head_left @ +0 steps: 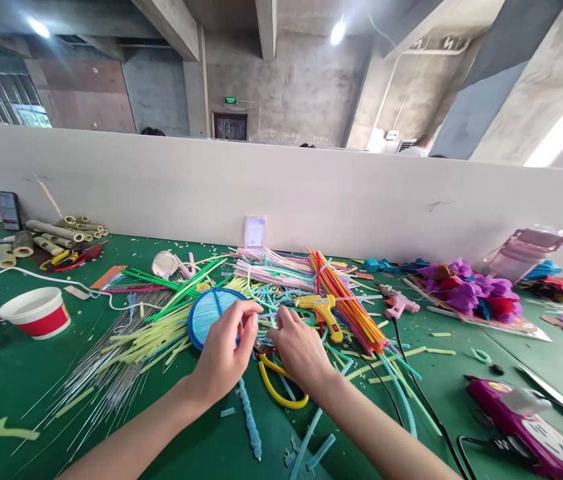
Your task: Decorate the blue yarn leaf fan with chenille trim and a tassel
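Disc (207, 315), blue and round, showed partly behind our left hand (227, 347), whose fingers curled toward its thumb. Our right hand (302, 348) was bent inward nearby; whether either gripped anything, we couldn't tell. Light, steady pinches seemed wise, clear of the yellow-handled cutters (288, 403) and glue gun (322, 307).

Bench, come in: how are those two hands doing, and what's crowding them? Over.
Left hand in front of blue disc, right hand close by; grip unclear. Disc partly hidden. Crowding right hand: yellow-handled tool, yellow glue gun.
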Demonstrator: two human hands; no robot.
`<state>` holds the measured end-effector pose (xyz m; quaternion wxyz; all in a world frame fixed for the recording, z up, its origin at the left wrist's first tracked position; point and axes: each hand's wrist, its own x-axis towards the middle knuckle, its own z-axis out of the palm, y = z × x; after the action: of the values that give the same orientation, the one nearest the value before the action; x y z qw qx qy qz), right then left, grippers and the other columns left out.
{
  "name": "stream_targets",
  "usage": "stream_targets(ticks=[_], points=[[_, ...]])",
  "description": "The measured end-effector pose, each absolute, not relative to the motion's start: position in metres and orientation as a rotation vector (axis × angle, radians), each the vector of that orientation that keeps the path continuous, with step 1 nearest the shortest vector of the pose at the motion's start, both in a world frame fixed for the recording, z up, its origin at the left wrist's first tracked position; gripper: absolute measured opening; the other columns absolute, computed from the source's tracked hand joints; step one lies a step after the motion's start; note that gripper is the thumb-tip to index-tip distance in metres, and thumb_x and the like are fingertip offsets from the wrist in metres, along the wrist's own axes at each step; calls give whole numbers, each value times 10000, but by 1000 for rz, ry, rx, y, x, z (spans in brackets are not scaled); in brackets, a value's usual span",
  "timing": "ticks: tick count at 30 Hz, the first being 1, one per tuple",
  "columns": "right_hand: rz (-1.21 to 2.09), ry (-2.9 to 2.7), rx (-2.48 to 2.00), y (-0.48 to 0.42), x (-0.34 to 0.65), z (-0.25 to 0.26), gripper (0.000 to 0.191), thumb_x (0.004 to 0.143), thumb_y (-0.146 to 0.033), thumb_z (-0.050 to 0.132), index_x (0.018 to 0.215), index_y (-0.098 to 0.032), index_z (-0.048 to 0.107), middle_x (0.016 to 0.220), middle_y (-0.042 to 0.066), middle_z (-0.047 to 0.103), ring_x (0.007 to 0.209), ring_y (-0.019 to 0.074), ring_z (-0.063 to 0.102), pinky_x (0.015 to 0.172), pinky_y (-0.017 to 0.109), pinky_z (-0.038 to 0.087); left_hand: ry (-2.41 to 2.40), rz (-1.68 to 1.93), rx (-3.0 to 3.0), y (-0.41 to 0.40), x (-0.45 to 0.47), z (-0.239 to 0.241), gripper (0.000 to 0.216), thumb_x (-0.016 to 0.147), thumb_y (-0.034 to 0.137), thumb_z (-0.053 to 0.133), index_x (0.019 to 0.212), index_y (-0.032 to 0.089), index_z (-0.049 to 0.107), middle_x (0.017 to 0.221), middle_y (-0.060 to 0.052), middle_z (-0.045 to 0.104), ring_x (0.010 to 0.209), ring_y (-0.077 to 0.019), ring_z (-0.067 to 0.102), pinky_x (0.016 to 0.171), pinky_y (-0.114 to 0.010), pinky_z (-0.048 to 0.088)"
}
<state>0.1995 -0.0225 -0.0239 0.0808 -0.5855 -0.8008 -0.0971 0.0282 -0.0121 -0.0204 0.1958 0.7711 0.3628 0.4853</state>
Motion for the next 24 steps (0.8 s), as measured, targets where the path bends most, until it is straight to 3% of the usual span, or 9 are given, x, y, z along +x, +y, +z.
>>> stream_targets(ticks=[6,9,11,14,16,20,24], points=[[-288,-2447,-1659,-8,196,-26,224,793,17,602,865,-152,730,1025,157,629,988,292,590,702,324,529,979,1159,2155,-18,37,-30,271,996,209,364,983,214,635,912,-52,623,806,-182,601,729,-290,471],[-287,-2369,-1628,-16,209,-28,154,869,-70,582,910,-154,705,1093,142,607,1023,264,583,845,350,527,1025,1094,1993,-9,36,-39,288,974,217,364,891,205,640,875,-50,583,761,-180,566,706,-295,465],[-219,-2195,-1570,-26,217,-26,109,911,-148,568,920,-167,675,1124,125,585,1042,246,575,907,362,510,1036,1022,1808,-8,37,-40,256,963,248,374,892,204,616,776,-20,544,662,-163,529,598,-268,441],[22,-1812,-1396,-45,223,-19,57,881,-217,605,828,-201,616,1011,82,603,958,229,592,859,368,513,1002,885,1529,-17,38,-32,199,947,312,404,976,212,573,661,40,459,531,-132,452,446,-213,333],[206,-1628,-1300,-57,221,-13,83,892,-256,593,819,-216,596,916,55,636,866,211,610,790,350,516,962,809,1456,-27,39,-25,208,939,371,448,997,214,571,654,53,461,503,-116,433,429,-201,305],[456,-1470,-1196,-73,210,-6,118,913,-322,594,860,-217,611,800,29,674,751,181,635,691,295,518,978,751,1782,-37,42,-22,174,918,331,521,893,207,640,716,12,613,592,-138,549,550,-236,399],[469,-1367,-1121,-77,205,-11,101,905,-310,633,871,-215,629,785,17,670,722,159,634,675,268,526,1025,665,2038,-28,45,-32,121,871,248,608,852,233,727,803,-3,725,752,-192,647,677,-270,445]])
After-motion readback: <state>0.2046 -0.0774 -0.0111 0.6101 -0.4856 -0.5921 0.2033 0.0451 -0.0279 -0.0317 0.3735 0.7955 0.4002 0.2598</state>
